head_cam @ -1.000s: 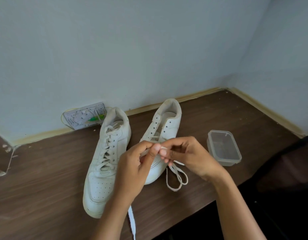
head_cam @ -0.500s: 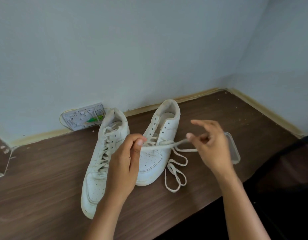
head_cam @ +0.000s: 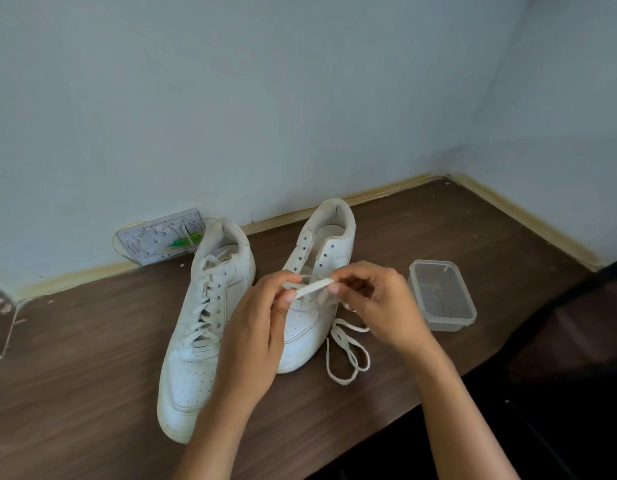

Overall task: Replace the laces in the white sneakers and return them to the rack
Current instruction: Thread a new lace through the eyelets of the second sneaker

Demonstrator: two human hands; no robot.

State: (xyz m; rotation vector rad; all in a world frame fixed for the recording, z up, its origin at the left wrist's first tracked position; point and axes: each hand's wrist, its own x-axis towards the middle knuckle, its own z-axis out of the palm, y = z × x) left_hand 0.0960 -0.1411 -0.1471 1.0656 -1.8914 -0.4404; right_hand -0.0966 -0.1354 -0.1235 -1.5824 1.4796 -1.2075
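Two white sneakers stand side by side on the brown wooden table (head_cam: 75,358), heels toward the wall. The left sneaker (head_cam: 199,327) is laced all the way up. The right sneaker (head_cam: 320,258) has bare upper eyelets. A flat white lace (head_cam: 314,287) is stretched over the right sneaker's middle between my two hands. My left hand (head_cam: 255,334) pinches one part of it and my right hand (head_cam: 376,303) pinches the other. The lace's loose remainder (head_cam: 348,355) lies looped on the table to the right of that sneaker.
A small clear plastic container (head_cam: 442,299) sits open on the table to the right of my hands. A white socket plate (head_cam: 158,237) with a green bit leans at the wall behind the left sneaker. Walls meet at the back right corner; the table's front edge runs below my arms.
My hands had spread apart, pulling the lace taut; now my right hand has come back left, close to my left hand over the right sneaker.
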